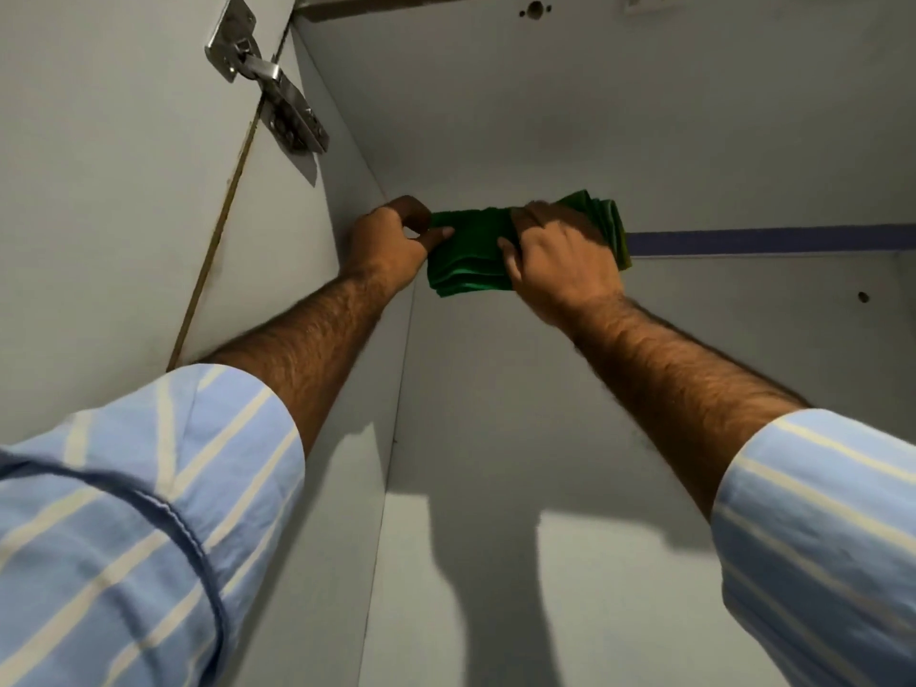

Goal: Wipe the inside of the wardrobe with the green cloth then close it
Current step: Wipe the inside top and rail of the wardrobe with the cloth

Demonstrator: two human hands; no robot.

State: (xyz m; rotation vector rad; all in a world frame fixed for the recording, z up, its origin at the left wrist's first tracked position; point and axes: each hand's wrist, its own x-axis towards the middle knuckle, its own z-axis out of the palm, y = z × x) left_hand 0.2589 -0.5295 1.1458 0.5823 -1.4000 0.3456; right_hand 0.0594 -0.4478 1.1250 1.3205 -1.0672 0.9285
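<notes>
A folded green cloth (pixel 468 252) is held up inside the pale grey wardrobe (pixel 495 141), near its back left corner. My left hand (pixel 391 240) pinches the cloth's left end between thumb and fingers. My right hand (pixel 560 260) grips the cloth's right half, and folded layers stick out past my knuckles. Both forearms reach upward, with striped blue sleeves rolled back.
The open wardrobe door (pixel 99 190) stands at the left, hung on a metal hinge (pixel 270 79). A dark blue shelf edge (pixel 768 240) runs along the right behind the cloth. Small holes dot the back panel and top.
</notes>
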